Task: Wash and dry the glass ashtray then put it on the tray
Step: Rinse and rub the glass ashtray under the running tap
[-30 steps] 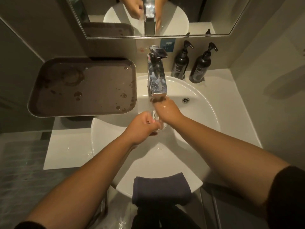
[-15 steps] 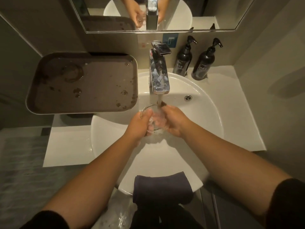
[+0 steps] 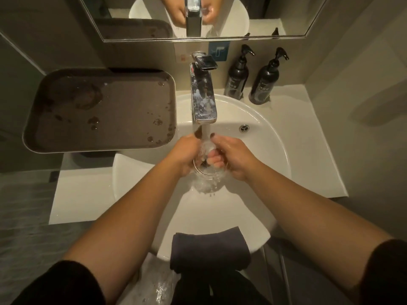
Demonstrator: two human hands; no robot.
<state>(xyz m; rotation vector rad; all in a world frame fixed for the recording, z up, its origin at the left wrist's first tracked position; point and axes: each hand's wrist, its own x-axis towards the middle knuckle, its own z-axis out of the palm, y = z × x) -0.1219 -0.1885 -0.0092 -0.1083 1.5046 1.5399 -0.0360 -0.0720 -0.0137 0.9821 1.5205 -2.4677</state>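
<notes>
The clear glass ashtray point(image 3: 206, 170) is held between both hands under the running stream from the chrome tap point(image 3: 203, 100), over the white basin point(image 3: 264, 150). My left hand point(image 3: 184, 154) grips its left side. My right hand point(image 3: 231, 156) grips the right side, with fingers curled inside the glass. Water spills off the ashtray's lower rim into the basin. The dark brown tray point(image 3: 99, 111) lies to the left of the tap, wet with drops and a ring mark. A folded dark cloth point(image 3: 209, 249) hangs over the basin's near edge.
Two black pump bottles point(image 3: 236, 78) point(image 3: 264, 82) stand on the white counter point(image 3: 308, 139) right of the tap. A mirror point(image 3: 198, 16) hangs above and reflects the hands. The overflow hole point(image 3: 244, 128) sits on the basin's far wall.
The ashtray has been turned in my hands under the water, so its open rim faces up towards me. My right fingers have gone inside it, and both hands sit slightly lower.
</notes>
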